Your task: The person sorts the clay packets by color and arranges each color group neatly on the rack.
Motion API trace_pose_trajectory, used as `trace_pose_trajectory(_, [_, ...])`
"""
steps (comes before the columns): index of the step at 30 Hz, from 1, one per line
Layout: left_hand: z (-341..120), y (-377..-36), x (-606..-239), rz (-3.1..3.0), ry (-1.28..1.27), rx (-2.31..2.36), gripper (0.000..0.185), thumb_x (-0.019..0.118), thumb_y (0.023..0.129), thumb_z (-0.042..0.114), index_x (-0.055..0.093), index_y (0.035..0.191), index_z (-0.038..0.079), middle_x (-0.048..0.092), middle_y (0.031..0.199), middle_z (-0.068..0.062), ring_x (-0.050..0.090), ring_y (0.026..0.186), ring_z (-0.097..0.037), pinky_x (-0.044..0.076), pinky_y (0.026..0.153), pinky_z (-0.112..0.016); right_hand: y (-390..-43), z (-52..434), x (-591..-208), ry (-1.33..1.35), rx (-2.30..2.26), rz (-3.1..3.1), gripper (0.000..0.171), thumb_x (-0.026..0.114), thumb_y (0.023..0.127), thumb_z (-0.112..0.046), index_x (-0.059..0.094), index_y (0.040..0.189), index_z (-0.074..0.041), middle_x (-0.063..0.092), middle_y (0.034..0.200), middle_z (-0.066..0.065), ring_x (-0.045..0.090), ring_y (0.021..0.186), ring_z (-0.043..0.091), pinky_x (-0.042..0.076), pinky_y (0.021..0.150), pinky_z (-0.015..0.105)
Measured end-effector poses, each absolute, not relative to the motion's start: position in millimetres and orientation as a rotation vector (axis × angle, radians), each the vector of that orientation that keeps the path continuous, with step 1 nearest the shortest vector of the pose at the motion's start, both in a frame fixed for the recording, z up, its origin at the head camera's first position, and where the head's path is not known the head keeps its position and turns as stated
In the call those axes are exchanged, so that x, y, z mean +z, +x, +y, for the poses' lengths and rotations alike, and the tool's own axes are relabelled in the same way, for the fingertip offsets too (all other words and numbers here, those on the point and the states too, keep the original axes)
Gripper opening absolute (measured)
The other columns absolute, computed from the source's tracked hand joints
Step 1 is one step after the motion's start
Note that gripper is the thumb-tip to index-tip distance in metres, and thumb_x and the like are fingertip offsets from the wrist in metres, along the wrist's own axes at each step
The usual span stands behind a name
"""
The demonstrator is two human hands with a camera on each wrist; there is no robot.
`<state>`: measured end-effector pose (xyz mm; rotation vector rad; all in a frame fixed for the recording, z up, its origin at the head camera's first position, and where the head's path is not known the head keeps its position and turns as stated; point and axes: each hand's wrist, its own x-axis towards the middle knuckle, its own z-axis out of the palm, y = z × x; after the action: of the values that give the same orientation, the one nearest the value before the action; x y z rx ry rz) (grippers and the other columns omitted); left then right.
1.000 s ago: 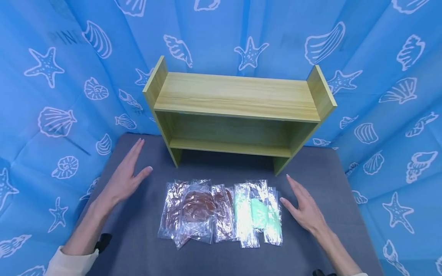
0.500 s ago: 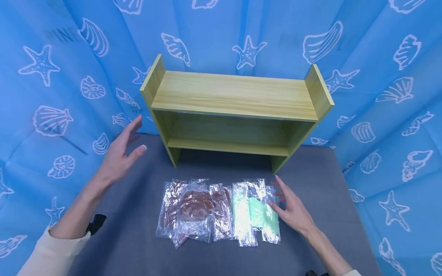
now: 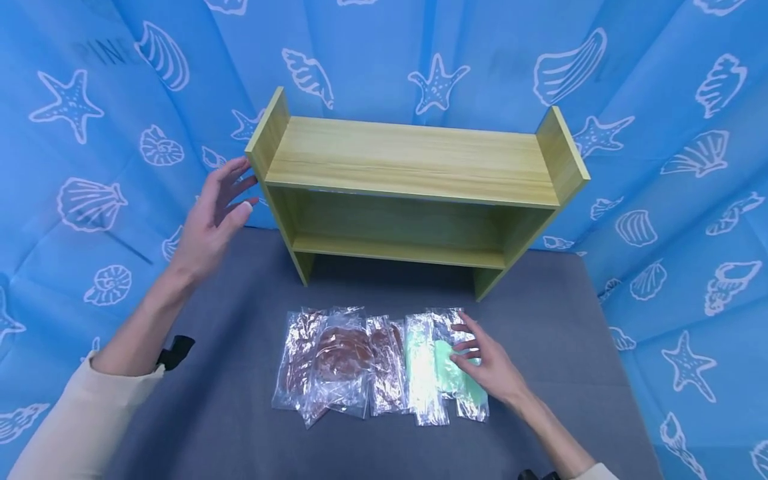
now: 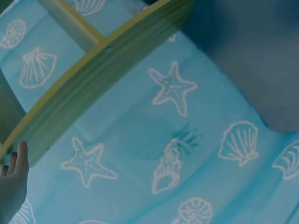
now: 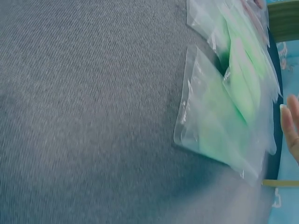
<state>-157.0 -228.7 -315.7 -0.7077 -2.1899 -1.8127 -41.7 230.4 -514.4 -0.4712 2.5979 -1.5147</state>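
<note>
Head view: right hand [image 3: 489,369] rests flat, fingers apart, on green bags [image 3: 447,370] — better to pinch one; left hand [image 3: 210,223], open, nears shelf [image 3: 414,160].

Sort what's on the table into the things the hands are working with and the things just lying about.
In hand:
right hand resting on the green packets
left hand raised beside the wooden shelf, at its left side panel

Lying about:
brown packets, untouched
grey table mat
blue seashell curtain
</note>
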Motion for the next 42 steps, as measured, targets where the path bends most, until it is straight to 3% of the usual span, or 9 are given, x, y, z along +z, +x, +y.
trace_pose_trajectory(8, [-222,-168,-302,-2.172,-0.728,-1.752,0.057,0.053,0.101,0.017,0.032,0.154,0.010,0.032,0.159,-0.009,0.034,0.143,-0.032,0.034,0.113,-0.042,-43,218,-524,-0.425,-1.470,2.482,0.073,0.069,0.093,-0.004,0.031,0.155,-0.006,0.055,0.135,0.023,0.066,0.102,0.034,0.055,0.086,0.041])
trace_pose_trajectory(14, [-219,-178,-295,-2.263,-0.722,-1.641,0.056,0.050,0.103,0.021,0.033,0.155,0.012,0.031,0.160,-0.006,0.030,0.146,-0.027,0.028,0.116,-0.040,-41,209,-531,-0.322,-1.511,2.413,0.070,0.070,0.092,-0.004,0.034,0.152,-0.003,0.054,0.136,0.023,0.066,0.102,0.033,0.056,0.083,0.034])
trace_pose_trajectory(20, [-217,-188,-290,-2.249,-0.703,-1.739,0.051,0.048,0.104,0.020,0.038,0.153,0.011,0.034,0.157,-0.007,0.036,0.142,-0.029,0.037,0.111,-0.036,-42,200,-535,-0.230,-1.452,2.440,0.067,0.069,0.091,-0.001,0.039,0.150,-0.003,0.056,0.135,0.021,0.067,0.099,0.027,0.055,0.075,0.025])
trace_pose_trajectory(29, [-216,-205,-282,-2.352,-0.618,-1.650,0.048,0.042,0.106,0.027,0.038,0.154,0.017,0.037,0.156,-0.004,0.049,0.128,-0.024,0.049,0.096,-0.026,-41,189,-538,-0.068,-1.473,2.401,0.060,0.073,0.088,-0.003,0.052,0.144,-0.011,0.058,0.125,0.016,0.066,0.088,0.023,0.057,0.065,0.032])
trace_pose_trajectory(37, [-213,-216,-275,-2.403,-0.507,-1.713,0.048,0.039,0.107,0.035,0.040,0.153,0.020,0.044,0.148,-0.011,0.052,0.121,-0.025,0.048,0.097,-0.032,-38,182,-539,-0.070,-1.567,2.306,0.058,0.073,0.088,-0.005,0.054,0.142,-0.012,0.054,0.129,0.022,0.066,0.085,0.023,0.056,0.058,0.033])
trace_pose_trajectory(42, [-209,-224,-271,-2.400,-0.455,-1.828,0.050,0.035,0.107,0.040,0.039,0.154,0.022,0.040,0.151,-0.008,0.046,0.129,-0.024,0.039,0.108,-0.042,-39,179,-542,-0.079,-1.522,2.324,0.057,0.073,0.089,-0.009,0.054,0.142,-0.015,0.055,0.119,0.019,0.062,0.074,0.019,0.051,0.051,0.029])
